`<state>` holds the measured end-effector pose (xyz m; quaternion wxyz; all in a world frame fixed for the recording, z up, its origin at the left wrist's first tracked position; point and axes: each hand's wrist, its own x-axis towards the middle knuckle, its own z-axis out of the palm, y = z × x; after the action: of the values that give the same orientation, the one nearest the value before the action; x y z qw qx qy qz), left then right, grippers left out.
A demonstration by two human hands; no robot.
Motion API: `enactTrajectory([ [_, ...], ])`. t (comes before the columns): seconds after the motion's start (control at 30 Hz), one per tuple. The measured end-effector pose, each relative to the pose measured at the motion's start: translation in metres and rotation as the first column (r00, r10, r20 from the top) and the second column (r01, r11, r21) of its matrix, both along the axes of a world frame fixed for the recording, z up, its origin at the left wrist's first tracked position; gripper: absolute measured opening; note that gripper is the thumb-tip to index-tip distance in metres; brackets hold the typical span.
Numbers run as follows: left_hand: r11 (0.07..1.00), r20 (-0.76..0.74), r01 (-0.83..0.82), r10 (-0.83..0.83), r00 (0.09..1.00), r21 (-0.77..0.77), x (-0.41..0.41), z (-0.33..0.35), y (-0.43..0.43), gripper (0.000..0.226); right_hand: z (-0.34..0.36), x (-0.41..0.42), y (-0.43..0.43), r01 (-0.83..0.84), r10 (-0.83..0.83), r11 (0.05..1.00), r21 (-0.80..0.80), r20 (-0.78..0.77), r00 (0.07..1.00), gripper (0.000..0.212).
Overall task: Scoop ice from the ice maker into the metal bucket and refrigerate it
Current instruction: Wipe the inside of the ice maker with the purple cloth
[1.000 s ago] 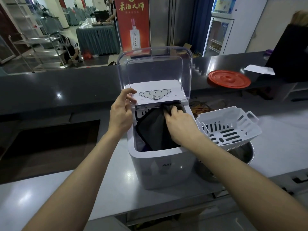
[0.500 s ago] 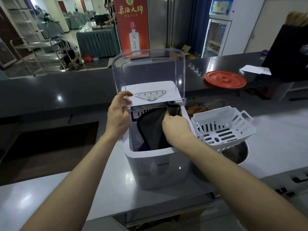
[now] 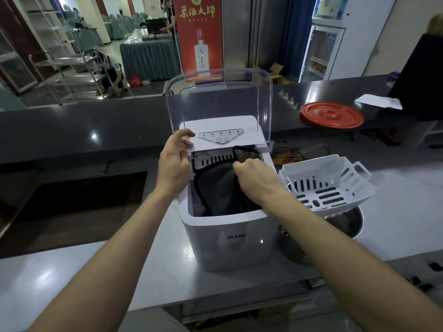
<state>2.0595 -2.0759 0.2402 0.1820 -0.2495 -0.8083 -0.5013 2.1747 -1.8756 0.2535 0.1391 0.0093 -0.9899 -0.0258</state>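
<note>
Dim, cool indoor light. The hall (image 3: 134,37) behind the ice maker (image 3: 227,238) is brighter than the foreground. Small white glints sit on the dark bar top (image 3: 72,130) left of the ice maker, soft glare on the pale counter (image 3: 43,276) in front of it. Straight lines bow toward the frame edges; the hall looks slightly soft

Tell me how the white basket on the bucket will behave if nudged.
Probably light: the basket is thin slotted plastic and looks empty. It would likely tip or slide easily, since it sits tilted on the rim of the bucket rather than flat. It should stay stiff, as its moulded walls hold their shape.
</note>
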Motion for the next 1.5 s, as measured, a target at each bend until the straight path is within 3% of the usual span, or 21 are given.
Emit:
enactTrajectory([
  [0.3, 1.000, 0.002, -0.005, 0.005, 1.000, 0.010, 0.001, 0.000, 0.001, 0.047, 0.007, -0.007, -0.008, -0.049, 0.048, 0.998, 0.031, 0.033, 0.998, 0.022],
  [0.47, 1.000, -0.013, 0.001, -0.001, 1.000, 0.008, 0.002, -0.001, 0.000, 0.047, 0.004, -0.017, -0.027, -0.214, 0.213, 0.967, 0.138, 0.016, 0.977, 0.027],
  [0.63, 1.000, -0.026, 0.001, -0.002, 1.000, -0.018, 0.001, 0.000, 0.000, 0.050, 0.003, -0.026, -0.023, -0.423, 0.469, 0.820, 0.386, -0.029, 0.883, 0.037],
  [0.8, 1.000, -0.027, 0.002, -0.002, 1.000, -0.005, 0.002, 0.000, 0.000, 0.052, 0.010, -0.028, 0.004, -0.479, 0.496, 0.632, 0.610, 0.156, 0.854, 0.064],
  [0.9, 1.000, -0.023, 0.001, -0.001, 1.000, 0.007, 0.002, 0.000, 0.001, 0.053, 0.010, -0.033, -0.001, -0.480, 0.503, 0.533, 0.697, 0.195, 0.842, 0.065],
  [1.03, 1.000, -0.034, -0.011, 0.011, 0.999, 0.002, 0.001, -0.001, 0.001, 0.050, 0.005, -0.034, -0.006, -0.468, 0.521, 0.482, 0.741, 0.188, 0.833, 0.053],
  [1.27, 1.000, -0.016, -0.012, 0.012, 1.000, -0.019, 0.001, -0.002, 0.000, 0.048, 0.015, -0.026, 0.024, -0.531, 0.570, 0.551, 0.643, 0.174, 0.803, 0.051],
  [1.4, 0.999, -0.025, -0.018, 0.017, 1.000, -0.027, 0.004, -0.001, 0.000, 0.050, 0.021, -0.033, 0.031, -0.571, 0.639, 0.435, 0.696, 0.208, 0.741, 0.064],
  [1.5, 0.999, -0.031, -0.022, 0.021, 0.999, -0.033, 0.004, 0.000, -0.001, 0.050, 0.021, -0.041, 0.018, -0.572, 0.690, 0.316, 0.757, 0.230, 0.687, 0.055],
])
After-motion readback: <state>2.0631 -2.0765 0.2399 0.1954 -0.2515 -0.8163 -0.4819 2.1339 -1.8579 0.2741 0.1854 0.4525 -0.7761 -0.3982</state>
